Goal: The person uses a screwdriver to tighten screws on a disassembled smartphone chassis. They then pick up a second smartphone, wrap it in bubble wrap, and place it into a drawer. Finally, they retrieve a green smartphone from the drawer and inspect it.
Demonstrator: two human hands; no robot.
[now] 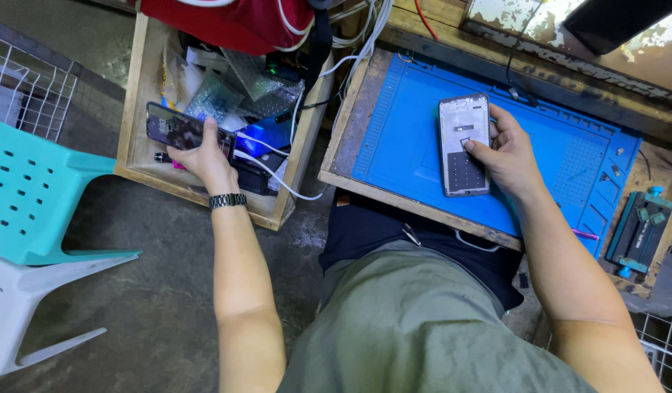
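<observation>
The left hand grips a dark, glossy phone screen above an open wooden drawer cluttered with white cables and plastic bags; the screen's long axis runs nearly sideways, tilted slightly. The right hand closes on an opened phone body, a flat silvery rectangle, thumb pressed on its inner face. It lies on a blue rubbery work mat, long axis pointing away from the person.
</observation>
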